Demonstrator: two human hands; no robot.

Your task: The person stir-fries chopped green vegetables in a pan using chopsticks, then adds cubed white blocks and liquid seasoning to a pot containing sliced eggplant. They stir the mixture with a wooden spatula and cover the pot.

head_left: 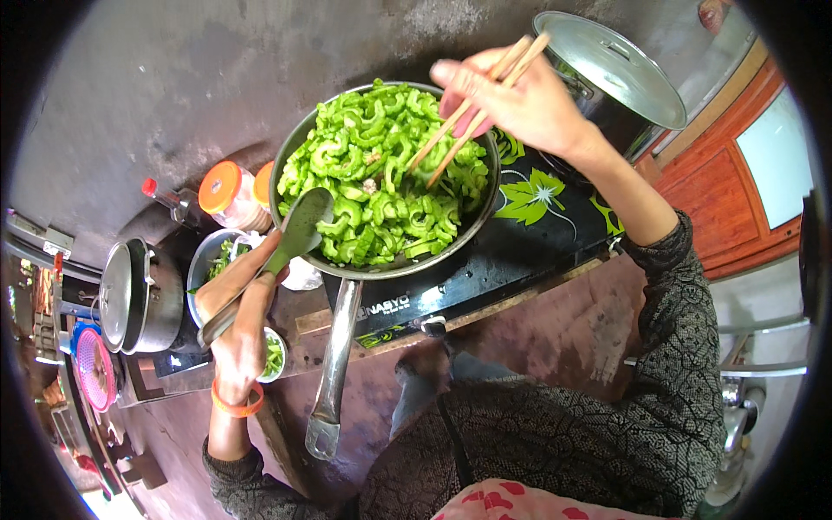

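Note:
My right hand (529, 102), raised over the pan's right side, closes round a pair of wooden chopsticks (459, 128). Their tips reach down into sliced light-green vegetable, which looks like bitter melon (373, 152). The slices heap high in a wide frying pan (339, 351), whose long metal handle points toward me. From the left, my left hand (238, 312) grips a spoon (303, 221), its broad greenish bowl resting at the heap's near-left edge. Small pale bits show among the slices.
Under the pan lies a black stove (555, 238) with green leaf prints. A large lidded pot (611, 74) stands behind right. To the left are an orange-lidded jar (224, 189), a bottle (173, 201), a bowl of greens (206, 257), a small bowl (274, 355) and a metal pot (160, 299).

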